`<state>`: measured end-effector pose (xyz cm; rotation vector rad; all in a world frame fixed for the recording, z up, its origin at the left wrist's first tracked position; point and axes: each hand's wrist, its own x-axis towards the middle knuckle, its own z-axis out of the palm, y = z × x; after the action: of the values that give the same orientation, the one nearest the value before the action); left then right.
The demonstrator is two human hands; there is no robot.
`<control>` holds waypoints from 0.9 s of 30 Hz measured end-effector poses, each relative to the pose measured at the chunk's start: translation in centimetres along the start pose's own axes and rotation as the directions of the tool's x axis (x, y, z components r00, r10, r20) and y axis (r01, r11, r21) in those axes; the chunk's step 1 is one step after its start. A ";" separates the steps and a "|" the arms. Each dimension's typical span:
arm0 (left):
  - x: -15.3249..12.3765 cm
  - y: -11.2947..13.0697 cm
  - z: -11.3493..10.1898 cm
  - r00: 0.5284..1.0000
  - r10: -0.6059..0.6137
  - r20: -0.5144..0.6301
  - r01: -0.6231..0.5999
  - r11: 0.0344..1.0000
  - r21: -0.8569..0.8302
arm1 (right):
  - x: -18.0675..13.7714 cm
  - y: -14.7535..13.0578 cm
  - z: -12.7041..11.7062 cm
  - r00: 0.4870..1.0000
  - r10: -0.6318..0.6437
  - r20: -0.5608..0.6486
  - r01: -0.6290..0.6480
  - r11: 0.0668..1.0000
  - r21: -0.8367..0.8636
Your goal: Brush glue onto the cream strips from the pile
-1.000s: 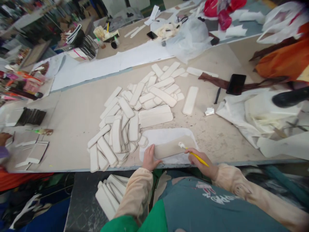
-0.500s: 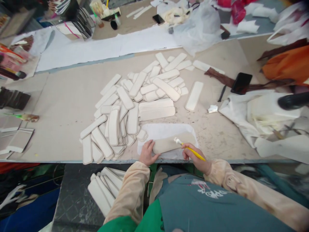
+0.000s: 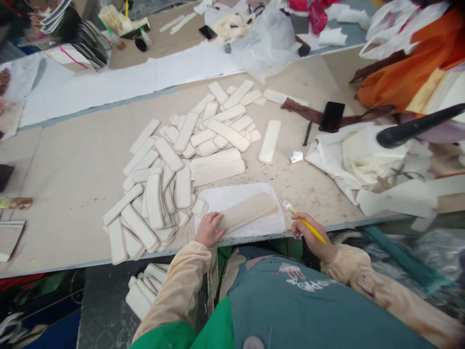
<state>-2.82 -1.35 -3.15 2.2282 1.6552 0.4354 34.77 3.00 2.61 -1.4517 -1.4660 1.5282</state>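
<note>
A long, flat beige strip [image 3: 252, 209] lies on white paper [image 3: 225, 195], its near end at the left hand's [image 3: 209, 230] spread fingers; the right hand's [image 3: 310, 236] fingers pinch a yellow brush [image 3: 313, 230].

Long beige worktable [image 3: 72, 169] — dark scuffed surface [image 3: 101, 310] below

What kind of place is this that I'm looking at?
It looks like a workshop or small factory. A heap of pale, rounded strips, much alike in shape, lies on a long worktable, and the right hand holds a yellow-handled tool with a whitish tip.
</note>
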 end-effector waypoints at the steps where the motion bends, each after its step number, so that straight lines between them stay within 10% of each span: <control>1: 0.2 0.1 -0.2 1.000 -0.013 0.003 0.013 1.000 0.015 | -0.2 0.3 -0.1 1.000 -0.006 0.016 0.006 1.000 -0.020; 15: 2.1 0.7 -2.9 0.895 -0.444 -0.039 0.420 0.869 -0.263 | -0.7 1.4 -1.1 0.998 -0.060 -0.020 0.056 0.984 -0.171; 20: 2.3 3.6 -5.0 0.952 -0.149 -0.267 0.111 0.983 -0.149 | -0.4 1.3 -1.4 0.996 -0.036 -0.078 0.023 0.987 -0.159; 27: 1.5 4.1 0.0 0.984 0.165 -0.065 -0.166 0.986 -0.004 | 0.1 1.8 -2.2 0.997 -0.032 -0.074 0.018 0.983 -0.184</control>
<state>1.06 -1.05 -1.29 2.3783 1.5006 0.5613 37.30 3.33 1.35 -1.5732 -1.6071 1.3361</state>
